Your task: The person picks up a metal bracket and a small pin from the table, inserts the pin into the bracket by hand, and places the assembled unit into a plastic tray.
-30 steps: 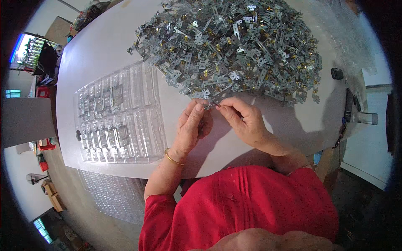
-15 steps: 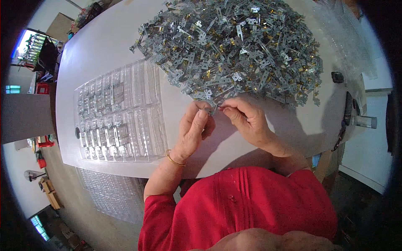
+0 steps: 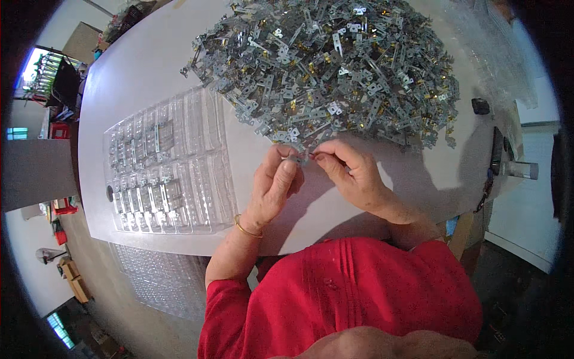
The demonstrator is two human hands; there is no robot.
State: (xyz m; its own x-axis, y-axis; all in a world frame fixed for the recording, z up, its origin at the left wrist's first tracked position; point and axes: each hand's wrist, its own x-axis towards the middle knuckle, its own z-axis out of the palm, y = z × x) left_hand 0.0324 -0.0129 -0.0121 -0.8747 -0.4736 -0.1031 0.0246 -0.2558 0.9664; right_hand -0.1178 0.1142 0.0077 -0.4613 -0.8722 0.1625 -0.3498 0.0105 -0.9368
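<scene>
A small grey metal bracket [image 3: 301, 159] is pinched between the thumb and fingers of my left hand [image 3: 276, 182]. My right hand [image 3: 356, 175] meets it from the right, with thumb and index finger closed at the bracket's end; what lies between those fingertips is too small to make out. Just beyond both hands rises a large pile of metal brackets [image 3: 335, 72], grey with some brass-coloured bits. Left of my hands lies a clear plastic tray [image 3: 206, 179] with ribbed slots. Several brackets sit in its left slots, in two rows.
Clear plastic trays or sheeting [image 3: 487, 54] lie at the table's far right. Near the right edge are a small black object [image 3: 480, 106] and a clear cylinder [image 3: 523, 170]. More clear plastic trays [image 3: 158, 275] are below the table's left front edge.
The view has shifted slightly. My hands stay together over the same spot, the right fingertips a little nearer the left hand's bracket.
</scene>
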